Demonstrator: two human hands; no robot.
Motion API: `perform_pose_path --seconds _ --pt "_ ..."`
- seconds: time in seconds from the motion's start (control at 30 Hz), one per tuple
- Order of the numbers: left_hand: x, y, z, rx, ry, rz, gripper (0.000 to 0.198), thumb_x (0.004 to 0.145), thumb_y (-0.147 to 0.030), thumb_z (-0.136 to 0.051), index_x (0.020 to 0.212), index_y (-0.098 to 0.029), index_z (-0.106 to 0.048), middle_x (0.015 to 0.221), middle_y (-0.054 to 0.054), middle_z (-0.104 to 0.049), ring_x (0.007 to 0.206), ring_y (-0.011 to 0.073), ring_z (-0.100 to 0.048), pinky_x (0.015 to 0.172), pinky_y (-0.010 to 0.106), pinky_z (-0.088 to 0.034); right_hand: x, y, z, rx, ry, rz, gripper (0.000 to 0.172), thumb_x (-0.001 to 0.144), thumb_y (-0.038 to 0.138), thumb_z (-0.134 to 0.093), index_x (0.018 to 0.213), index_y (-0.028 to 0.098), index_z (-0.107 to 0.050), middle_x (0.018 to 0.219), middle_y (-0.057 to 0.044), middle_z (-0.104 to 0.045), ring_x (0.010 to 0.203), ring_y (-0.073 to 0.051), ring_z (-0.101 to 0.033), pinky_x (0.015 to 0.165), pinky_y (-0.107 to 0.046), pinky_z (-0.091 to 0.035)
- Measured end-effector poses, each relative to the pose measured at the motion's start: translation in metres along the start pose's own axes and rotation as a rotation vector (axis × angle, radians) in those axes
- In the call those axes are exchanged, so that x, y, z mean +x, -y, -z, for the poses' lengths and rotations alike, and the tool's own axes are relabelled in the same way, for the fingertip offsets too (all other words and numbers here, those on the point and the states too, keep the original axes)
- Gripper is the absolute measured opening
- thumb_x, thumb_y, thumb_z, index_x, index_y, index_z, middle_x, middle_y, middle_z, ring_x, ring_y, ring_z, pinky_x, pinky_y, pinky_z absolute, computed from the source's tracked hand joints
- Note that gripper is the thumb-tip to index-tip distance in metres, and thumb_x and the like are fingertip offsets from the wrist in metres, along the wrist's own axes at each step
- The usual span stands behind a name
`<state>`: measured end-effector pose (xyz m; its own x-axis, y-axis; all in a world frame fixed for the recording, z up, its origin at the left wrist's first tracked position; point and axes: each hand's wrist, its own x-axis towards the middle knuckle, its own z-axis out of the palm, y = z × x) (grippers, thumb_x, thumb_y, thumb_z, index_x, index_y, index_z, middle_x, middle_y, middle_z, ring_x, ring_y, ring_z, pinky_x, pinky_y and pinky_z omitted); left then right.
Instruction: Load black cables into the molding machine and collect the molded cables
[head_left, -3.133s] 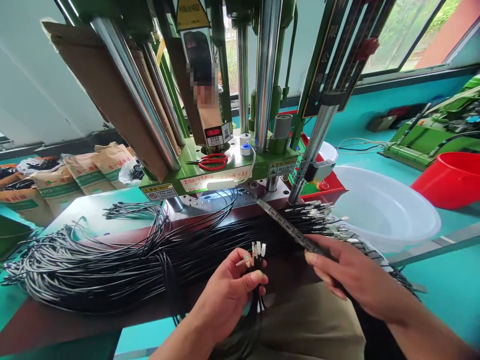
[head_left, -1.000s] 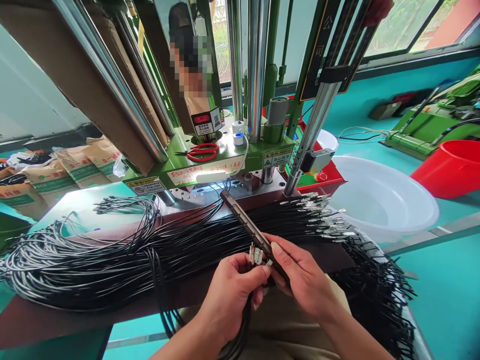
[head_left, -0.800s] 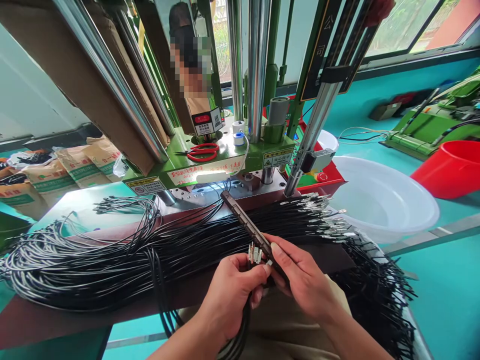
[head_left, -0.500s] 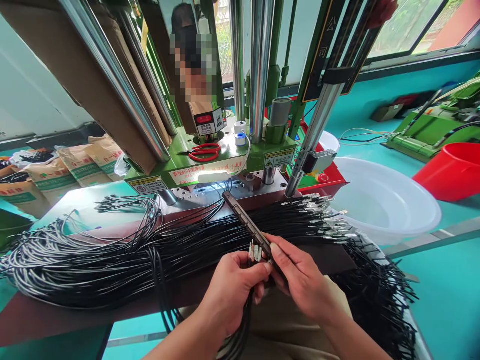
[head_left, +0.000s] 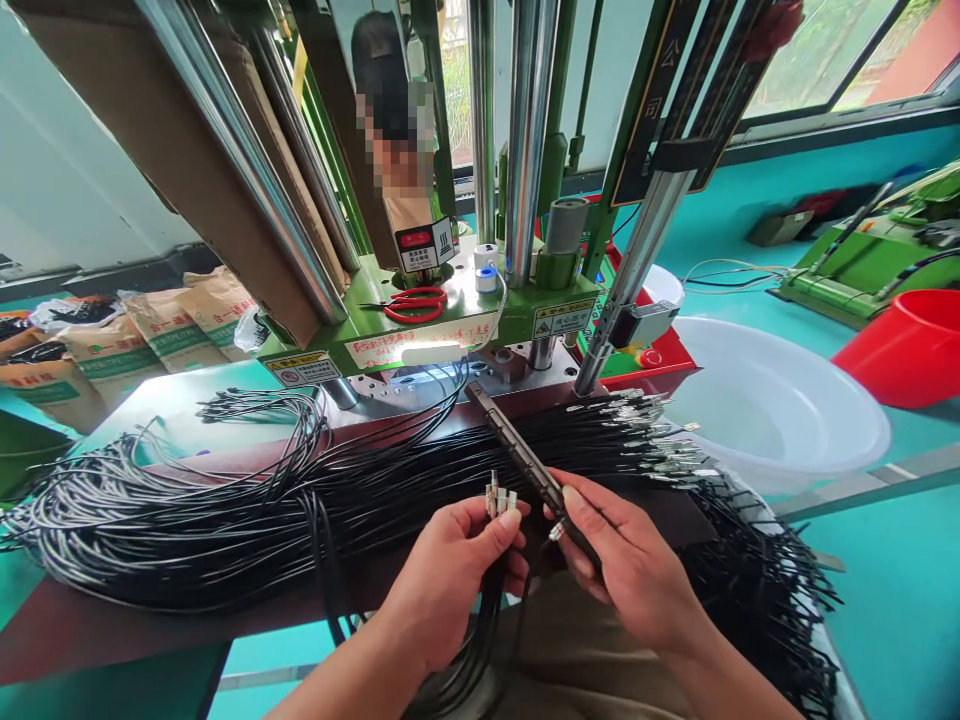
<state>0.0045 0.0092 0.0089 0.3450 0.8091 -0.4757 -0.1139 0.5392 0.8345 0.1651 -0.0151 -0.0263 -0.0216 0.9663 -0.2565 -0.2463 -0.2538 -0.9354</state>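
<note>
Terminal-tipped wires [head_left: 499, 498] stand up as a small bunch from the left hand [head_left: 450, 575]. Its thumb and fingers are closed round them just below the metal ends, and the black leads drop limp beneath the fist. They look light and floppy, with small stiff tips that would likely bend if squeezed, so the insulation right behind the tips seems the sound place to pinch. The bunch sits just left of the near end of a dark narrow bar [head_left: 517, 450], which the right hand [head_left: 637, 570] clamps, one loose terminal [head_left: 556, 530] pinched against it. Under and left of the bar lies a heap of black wires [head_left: 300, 510]. Behind the bar stands a green press [head_left: 450, 330], and to its right a white basin [head_left: 780, 410].
</note>
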Motion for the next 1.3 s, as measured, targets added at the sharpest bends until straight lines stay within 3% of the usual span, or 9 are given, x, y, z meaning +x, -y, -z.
perform_pose_path --seconds 0.2,0.5,0.67,1.13,1.3 --pt "0.002 0.005 -0.008 0.074 -0.029 -0.008 0.022 0.074 -0.031 -0.069 0.081 -0.014 -0.057 0.065 -0.002 -0.051 0.048 0.0051 -0.043 0.043 0.018 -0.033 -0.003 -0.003 0.002 -0.041 0.049 -0.004 0.052 0.09 0.05 -0.049 0.132 0.018 -0.051 0.05 0.008 -0.036 0.042 -0.006 -0.027 0.034 -0.015 -0.024" --pt "0.007 0.006 -0.01 0.155 -0.054 -0.015 0.023 0.072 -0.033 -0.07 0.078 -0.014 -0.06 0.056 -0.004 -0.048 0.043 0.0048 -0.037 0.039 0.018 -0.028 -0.002 0.001 0.001 -0.069 0.09 0.012 0.049 0.091 0.05 -0.049 0.127 0.019 -0.056 0.053 0.007 -0.035 0.041 -0.005 -0.026 0.035 -0.018 -0.02" --pt "0.008 0.007 -0.01 0.189 -0.109 -0.007 0.026 0.069 -0.035 -0.072 0.079 -0.013 -0.062 0.053 -0.004 -0.047 0.042 0.0053 -0.037 0.038 0.018 -0.027 0.0 0.003 0.001 -0.079 0.101 0.019 0.046 0.09 0.049 -0.05 0.125 0.021 -0.057 0.063 0.003 -0.044 0.043 -0.005 -0.028 0.036 -0.018 -0.02" --pt "0.009 0.002 -0.013 0.234 -0.126 -0.002 0.025 0.067 -0.034 -0.073 0.077 -0.013 -0.063 0.048 -0.004 -0.049 0.041 0.0068 -0.04 0.039 0.019 -0.03 -0.001 0.001 0.001 -0.271 0.078 0.13 0.043 0.093 0.047 -0.045 0.126 0.023 -0.059 0.087 -0.004 -0.055 0.049 -0.007 -0.034 0.038 -0.021 -0.026" --pt "0.008 -0.003 -0.007 0.147 -0.078 -0.024 0.029 0.067 -0.037 -0.075 0.079 -0.012 -0.065 0.058 -0.001 -0.056 0.049 0.0085 -0.049 0.049 0.021 -0.042 -0.004 0.006 -0.001 -0.134 0.063 0.041 0.048 0.089 0.051 -0.05 0.126 0.02 -0.058 0.062 0.004 -0.04 0.045 -0.007 -0.029 0.036 -0.019 -0.025"
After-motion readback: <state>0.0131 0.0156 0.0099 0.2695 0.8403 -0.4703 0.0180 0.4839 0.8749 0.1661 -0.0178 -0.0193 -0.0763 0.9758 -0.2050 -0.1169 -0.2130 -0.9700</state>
